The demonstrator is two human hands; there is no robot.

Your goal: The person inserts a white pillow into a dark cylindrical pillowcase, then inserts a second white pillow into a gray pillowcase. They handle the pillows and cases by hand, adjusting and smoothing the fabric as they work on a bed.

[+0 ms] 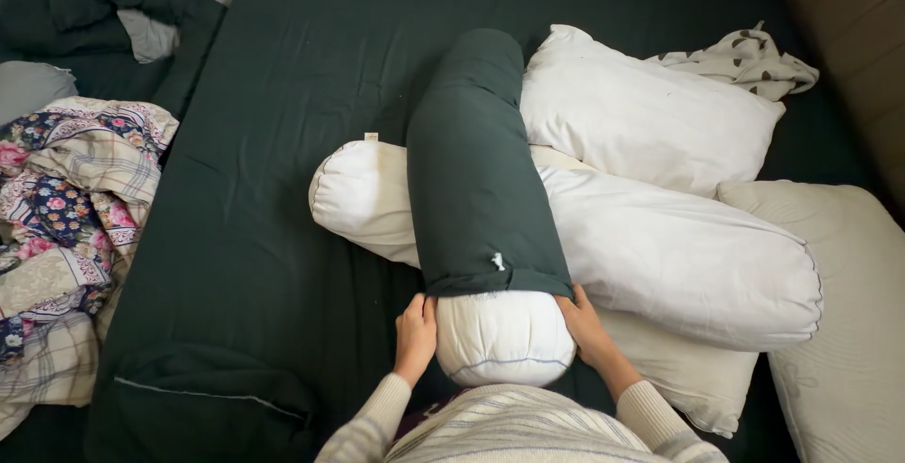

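Both hands grip the dark green cover [476, 171] at its open hem, left hand [415, 331] and right hand [586, 328] flanking the white bolster [502, 336] on the bed [283, 142]. Fingers curl closed on the fabric; best to pull both sides evenly so the cover doesn't bunch.

We get soft, even daylight here, no hard beams, and we can't tell which side it comes from. The white pillows [650, 114] read brightest w/o blowing out; folds still show. The dark green sheet [311, 76] soaks up light, so its creases are faint and its top corners go nearly black. Shadows are weak & diffuse: a soft one under the white bolster [679, 256], a deeper one beneath the green-covered bolster [471, 161] near our hands. No glare anywhere. Focus is sharp at centre; the patterned quilt [66, 208] at left is a bit softer. Slight wide-angle stretch at the edges, esp. the right pillow [848, 331]. No motion blur.
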